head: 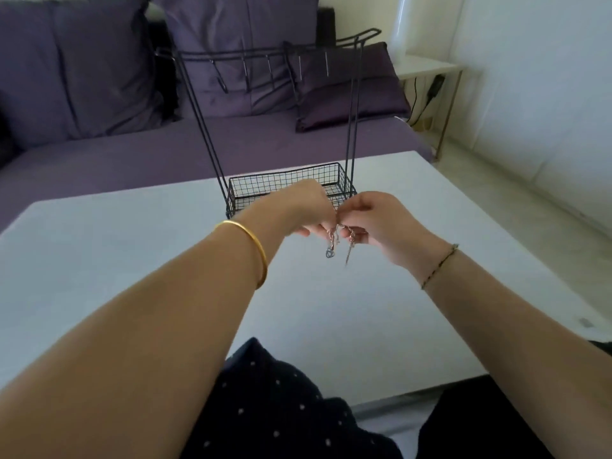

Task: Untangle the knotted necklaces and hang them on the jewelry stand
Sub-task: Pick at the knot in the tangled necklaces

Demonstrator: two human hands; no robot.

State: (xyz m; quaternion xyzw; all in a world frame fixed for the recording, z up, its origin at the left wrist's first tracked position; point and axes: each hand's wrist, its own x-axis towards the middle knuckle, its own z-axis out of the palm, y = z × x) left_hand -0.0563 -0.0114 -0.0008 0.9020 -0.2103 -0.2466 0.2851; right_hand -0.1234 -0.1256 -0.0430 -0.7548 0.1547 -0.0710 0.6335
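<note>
**Hands and work item**
The left hand and the right hand are raised above the white table, with their knuckles almost touching. Both hands are closed on the work item. Each pinches the knotted necklaces between curled fingers and thumb. The tangle hangs from the point where the hands meet and is clear of the tabletop. Two short ends drop below the fingers. One carries a small looped pendant and the other a thin straight piece. Blur and fine detail prevent counting the chains or tracing the knot. The left fingertips are mostly hidden behind the hand's own knuckles.

**Stand**
The black jewelry stand stands upright on the table directly beyond the hands. Both hands cover the near wall of its wire basket. The hook bar sits high above the hands. Its hooks are hard to separate from the purple sofa behind them.

**Wrists**
A gold bangle circles the left forearm. A thin beaded bracelet circles the right wrist.

**Edges and room**
- Table surface spreads wide to the left of the left hand, to the right of the right hand, and from the hands back toward the person.
- The near table edge runs under the forearms, above a dark dotted garment.
- The far edge lies just behind the stand.
- Far beyond the right hand stands a white side table with a black cable below it.
</note>
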